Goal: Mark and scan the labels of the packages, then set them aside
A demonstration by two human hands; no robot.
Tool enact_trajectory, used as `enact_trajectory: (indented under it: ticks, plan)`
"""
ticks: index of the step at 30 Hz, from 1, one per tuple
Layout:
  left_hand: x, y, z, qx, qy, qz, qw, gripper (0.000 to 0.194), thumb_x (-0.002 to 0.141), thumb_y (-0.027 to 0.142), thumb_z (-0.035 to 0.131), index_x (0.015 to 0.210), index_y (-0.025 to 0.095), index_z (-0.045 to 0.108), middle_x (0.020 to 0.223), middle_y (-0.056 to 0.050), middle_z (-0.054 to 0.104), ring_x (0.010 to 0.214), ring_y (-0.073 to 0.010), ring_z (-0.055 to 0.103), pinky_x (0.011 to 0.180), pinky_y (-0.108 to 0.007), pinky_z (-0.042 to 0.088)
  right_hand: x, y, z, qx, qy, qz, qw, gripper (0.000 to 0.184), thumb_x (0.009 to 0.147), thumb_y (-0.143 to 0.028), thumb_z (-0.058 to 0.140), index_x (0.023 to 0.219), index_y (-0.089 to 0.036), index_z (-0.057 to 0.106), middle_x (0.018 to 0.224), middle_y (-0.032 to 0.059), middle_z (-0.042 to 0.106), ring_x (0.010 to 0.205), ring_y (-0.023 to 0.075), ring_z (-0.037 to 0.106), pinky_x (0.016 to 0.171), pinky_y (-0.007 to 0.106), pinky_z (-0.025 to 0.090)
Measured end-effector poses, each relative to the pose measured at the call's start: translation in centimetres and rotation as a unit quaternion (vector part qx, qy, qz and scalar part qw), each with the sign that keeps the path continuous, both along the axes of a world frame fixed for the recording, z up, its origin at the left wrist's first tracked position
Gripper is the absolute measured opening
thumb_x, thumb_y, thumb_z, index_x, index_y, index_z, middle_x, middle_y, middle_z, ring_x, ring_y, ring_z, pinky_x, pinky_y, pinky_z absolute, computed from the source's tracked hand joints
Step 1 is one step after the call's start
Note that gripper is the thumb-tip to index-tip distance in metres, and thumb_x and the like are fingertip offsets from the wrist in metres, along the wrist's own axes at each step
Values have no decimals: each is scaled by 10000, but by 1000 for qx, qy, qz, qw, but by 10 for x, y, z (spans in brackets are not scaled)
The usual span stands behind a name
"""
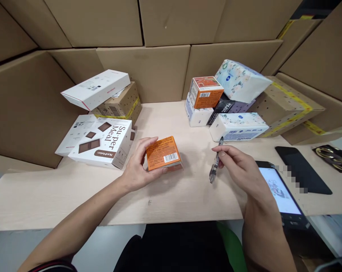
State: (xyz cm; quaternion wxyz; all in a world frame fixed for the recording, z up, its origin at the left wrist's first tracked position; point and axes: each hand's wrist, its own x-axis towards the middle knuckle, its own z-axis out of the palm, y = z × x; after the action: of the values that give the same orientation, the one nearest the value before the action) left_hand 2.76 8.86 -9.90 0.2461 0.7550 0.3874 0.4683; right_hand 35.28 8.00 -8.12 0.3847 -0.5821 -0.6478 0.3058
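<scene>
**Orange box in one hand, pen in the other, at a boxed-in desk**

Here we are over a pale wood-grain desk (74, 196), walled in on three sides by stacked brown cardboard cartons (165, 22). The left hand (137, 166) has its grip clasped around a small orange box (163, 153), barcode label facing up, the box sitting near the middle of the desk with its far edge on the surface. The right hand (241, 168) has its grip pinched on a pen (215, 164), tilted, tip pointing down toward the desk, just right of the orange box and apart from it.

Off to the left, a white Su-per Meal box (105, 141) lies flat, with a white flat carton (95, 88) perched on a small brown box behind it. Far right of centre, a heap: a second orange-topped box (205, 91), tissue packs (239, 126), a yellow-taped brown carton (284, 105). By the right wrist, a lit phone (281, 192), a dark tablet (303, 170) beside it, and gold-handled scissors (334, 156) at the edge.
</scene>
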Motion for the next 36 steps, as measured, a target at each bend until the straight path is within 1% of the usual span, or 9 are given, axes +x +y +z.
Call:
enact_trajectory:
  ticks: [5,9,13,16,18,20,24,31,36]
  plan:
    - [3,-1,-7,21,-13,19,1000,857,721,371,888,1450,305,442,1353,-100,507,1260,-269,538,1089,-477,473,-8,0,0,70,211,23,975,230,892,-298,719,1119,-263,708,886,9,731,798,151,699,759,302,575]
    - [12,-2,-20,-32,-65,18,997,897,736,456,871,1477,313,387,1383,-106,493,1300,-271,532,1105,-470,477,-16,4,2,147,322,-43,934,298,756,-216,857,981,-253,666,826,-23,732,733,128,696,707,260,585]
    - [17,-7,-23,-106,-88,0,990,1078,737,471,870,1563,335,190,1381,-119,507,1271,-288,587,1047,-501,535,-18,7,6,181,389,-74,900,197,879,-341,761,968,-243,615,658,-37,695,591,125,650,595,242,543]
    - [19,-10,-19,-152,-68,-36,985,998,806,463,812,1545,322,157,1313,-124,563,1161,-279,661,957,-508,590,-18,8,8,181,405,-87,892,211,938,-422,680,977,-219,636,613,-24,686,544,128,625,549,242,517]
    - [18,-10,-18,-92,-36,-29,995,881,816,417,804,1493,301,253,1313,-129,548,1183,-282,644,981,-515,582,-21,7,9,165,404,-86,896,251,947,-443,665,987,-196,671,623,-13,691,546,120,622,543,235,509]
    - [17,-6,-18,45,22,-7,999,842,771,361,842,1442,292,338,1348,-131,493,1296,-313,560,1090,-578,503,-26,5,11,147,399,-66,903,263,954,-447,655,1003,-192,693,669,-2,712,570,116,638,558,236,519]
    - [14,0,-25,211,138,15,967,809,749,287,843,1412,311,382,1443,-133,345,1453,-370,355,1194,-712,313,-42,0,19,104,352,-8,930,202,948,-397,675,1047,-221,682,800,4,753,683,127,688,653,265,566]
    - [19,-10,-20,175,209,-59,960,864,701,137,736,1453,293,340,1515,-170,240,1468,-435,303,1176,-760,284,-69,0,33,54,280,49,957,229,907,-397,714,980,-233,572,723,-28,719,626,121,671,599,260,579]
    - [19,-17,-20,83,193,-96,973,937,709,373,829,1488,303,313,1569,-170,97,1500,-505,174,1135,-752,358,-75,2,34,28,240,58,969,245,930,-447,654,934,-231,538,710,-19,694,570,118,633,488,231,521]
